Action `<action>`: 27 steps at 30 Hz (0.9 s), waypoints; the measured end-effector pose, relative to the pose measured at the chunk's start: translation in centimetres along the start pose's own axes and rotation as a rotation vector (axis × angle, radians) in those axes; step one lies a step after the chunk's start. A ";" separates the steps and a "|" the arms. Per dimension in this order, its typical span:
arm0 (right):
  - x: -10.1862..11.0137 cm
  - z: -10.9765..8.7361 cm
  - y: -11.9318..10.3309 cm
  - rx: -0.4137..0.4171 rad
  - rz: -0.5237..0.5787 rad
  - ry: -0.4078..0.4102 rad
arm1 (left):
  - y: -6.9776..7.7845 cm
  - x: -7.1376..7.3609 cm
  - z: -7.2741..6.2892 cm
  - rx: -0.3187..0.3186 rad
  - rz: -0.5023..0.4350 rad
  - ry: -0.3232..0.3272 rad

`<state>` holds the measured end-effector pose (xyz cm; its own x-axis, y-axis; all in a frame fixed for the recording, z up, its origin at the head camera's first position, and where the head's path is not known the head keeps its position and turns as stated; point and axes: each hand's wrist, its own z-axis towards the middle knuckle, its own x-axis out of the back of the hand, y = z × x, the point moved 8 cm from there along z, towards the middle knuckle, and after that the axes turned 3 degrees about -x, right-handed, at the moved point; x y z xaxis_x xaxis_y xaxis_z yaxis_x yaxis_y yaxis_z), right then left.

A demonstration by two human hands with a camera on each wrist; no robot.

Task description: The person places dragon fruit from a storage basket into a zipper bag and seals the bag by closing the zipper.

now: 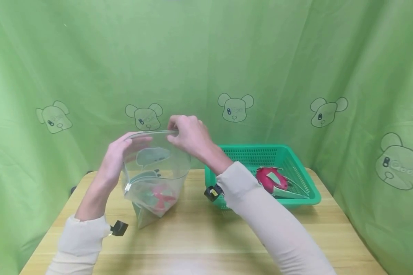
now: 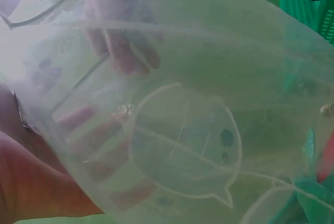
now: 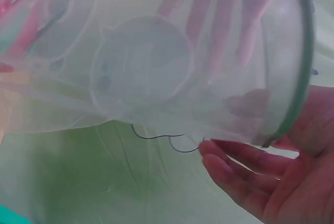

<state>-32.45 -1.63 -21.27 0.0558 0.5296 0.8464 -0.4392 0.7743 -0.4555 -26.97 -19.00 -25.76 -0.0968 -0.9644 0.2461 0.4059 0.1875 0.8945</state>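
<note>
A frosted see-through slider zip bag [image 1: 173, 164] with a printed speech bubble is held upright over the table's left half. My left hand [image 1: 113, 158] holds its left rim, thumb in front and long fingers stretched behind the film. My right hand [image 1: 192, 135] pinches the right end of the rim between thumb and fingers, as the right wrist view also shows near the green zip strip [image 3: 302, 78]. A white slider [image 1: 127, 187] hangs at the bag's left side. Low inside the bag lies a pink and green object [image 1: 163, 196], blurred by the film.
A green plastic basket [image 1: 301, 168] stands at the right, partly behind my right forearm. In it lies a pink dragon fruit [image 1: 270, 179] with green leaf tips. The wooden table [image 1: 192, 236] is backed by a green curtain [image 1: 192, 57] with bear-head prints.
</note>
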 end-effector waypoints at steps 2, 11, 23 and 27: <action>-0.1 -0.1 -0.4 0.015 -0.011 -0.027 | 0.1 0.0 0.0 0.001 0.000 0.003; -0.3 -0.1 -0.9 0.036 -0.088 -0.015 | 0.0 -0.2 -0.1 0.015 0.009 -0.006; 0.0 -0.1 -0.5 0.024 -0.113 0.055 | 0.4 -0.8 -0.3 -0.031 0.029 -0.064; 0.4 -0.7 -0.2 0.044 -0.048 0.018 | 0.4 -0.6 -0.3 -0.043 0.018 -0.025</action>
<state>-31.66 -1.35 -21.07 0.0938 0.4985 0.8618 -0.4742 0.7835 -0.4016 -26.49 -18.41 -25.62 -0.1117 -0.9558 0.2721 0.4462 0.1964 0.8731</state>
